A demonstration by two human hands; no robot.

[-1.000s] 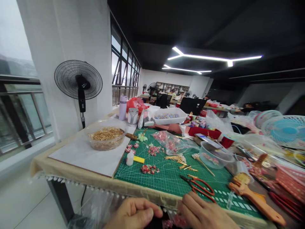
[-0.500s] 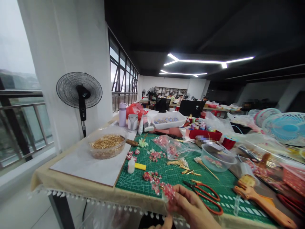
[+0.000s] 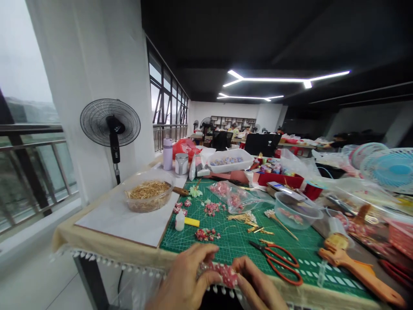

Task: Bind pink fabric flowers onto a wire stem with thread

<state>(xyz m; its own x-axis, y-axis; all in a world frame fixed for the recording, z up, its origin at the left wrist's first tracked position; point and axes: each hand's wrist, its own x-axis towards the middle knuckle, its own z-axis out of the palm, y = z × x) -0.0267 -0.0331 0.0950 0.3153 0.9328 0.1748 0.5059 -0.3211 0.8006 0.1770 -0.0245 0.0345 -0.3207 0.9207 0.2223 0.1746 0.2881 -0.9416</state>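
Between my two hands, at the table's near edge, is a pink beaded flower piece (image 3: 227, 275). My left hand (image 3: 190, 277) has its thumb and fingers closed around the left end. At the right end, the fingertips of my right hand (image 3: 254, 280) pinch it; parts of the piece are hidden by the fingers. Just beyond, a red and pink flower cluster (image 3: 206, 234) lies on the green cutting mat (image 3: 235, 245). Scissors with orange handles (image 3: 280, 262) lie to the right of my right hand. A small white bottle (image 3: 180, 221) stands by a yellow strip (image 3: 192, 221).
A clear bowl of gold sticks (image 3: 148, 196) stands on a white board at left. Farther back are a bag of pink flowers (image 3: 238, 200), a clear plastic bowl (image 3: 297, 215) and a white tray (image 3: 230, 163). An orange-handled tool (image 3: 358, 273) lies at right.
My left hand has come up from the bottom edge and now grips the flower piece too. My right hand has drawn the piece nearer, away from the cluster on the mat.
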